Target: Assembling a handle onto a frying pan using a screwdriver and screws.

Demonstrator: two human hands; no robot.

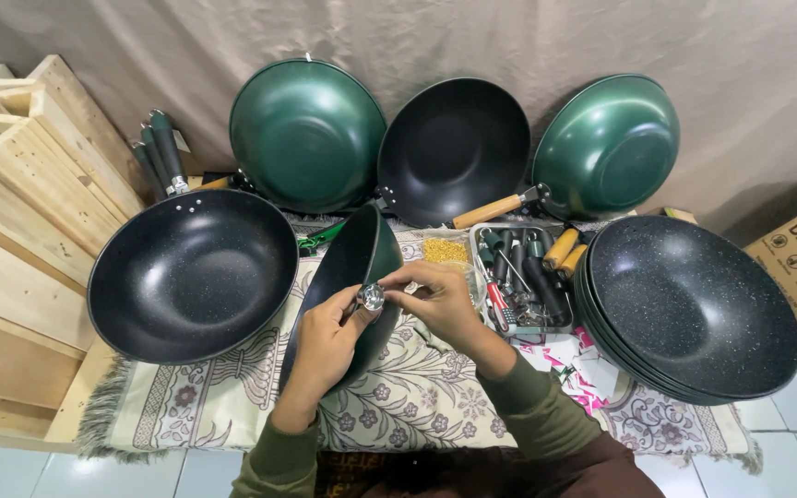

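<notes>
Wok (348,267) on edge, both hands pinching one metal fitting (372,296), five woks around.

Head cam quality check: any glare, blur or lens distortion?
Head view: sharp overall; soft glare on the green wok backs and the metal fitting between the left hand and right hand; wide-angle bending at the edges; even, soft shadows.

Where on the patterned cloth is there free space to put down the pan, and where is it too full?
Bare cloth shows in front of the lone black wok, left of the left hand. A narrower patch lies before the right hand. Crowded: the tool tray and stacked woks on the right.
</notes>
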